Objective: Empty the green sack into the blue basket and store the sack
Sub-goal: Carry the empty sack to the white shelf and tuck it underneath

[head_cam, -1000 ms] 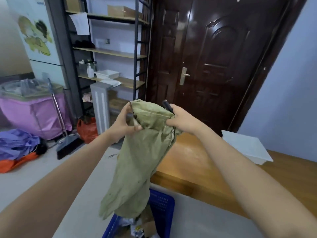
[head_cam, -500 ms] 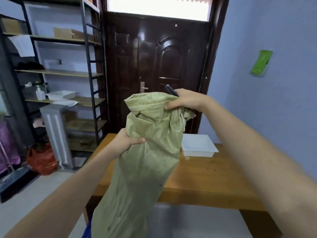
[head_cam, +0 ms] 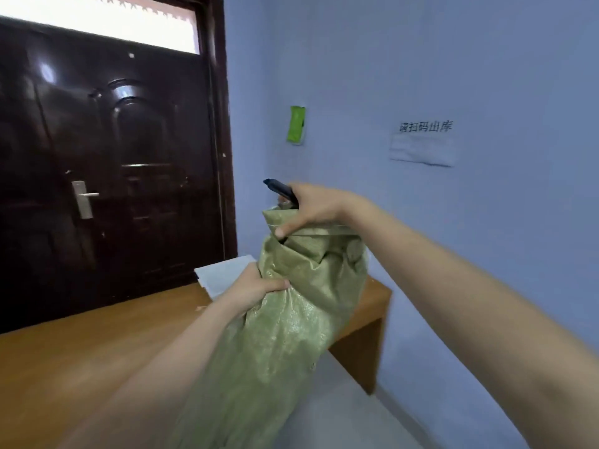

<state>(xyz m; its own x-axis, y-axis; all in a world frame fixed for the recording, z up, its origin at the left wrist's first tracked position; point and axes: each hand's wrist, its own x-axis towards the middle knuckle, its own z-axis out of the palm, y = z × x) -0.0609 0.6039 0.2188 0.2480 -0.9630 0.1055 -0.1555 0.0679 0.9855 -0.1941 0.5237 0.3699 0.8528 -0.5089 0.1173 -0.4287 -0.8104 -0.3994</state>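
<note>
The green woven sack hangs limp in front of me, its top hem up near the blue wall. My right hand pinches that hem and also holds a dark pen-like object that sticks out to the left. My left hand grips a bunch of the sack's cloth lower down on its left side. The sack's lower part runs out of the bottom of the view. The blue basket is out of sight.
A wooden table stretches left below the sack, with a white tray at its far end behind my left hand. A dark door stands at the left. The blue wall carries a green packet and a paper notice.
My view has swung right and up, away from the shelves and basket toward the wall. My left hand slid from the sack's hem down to its side and bunched the cloth.
</note>
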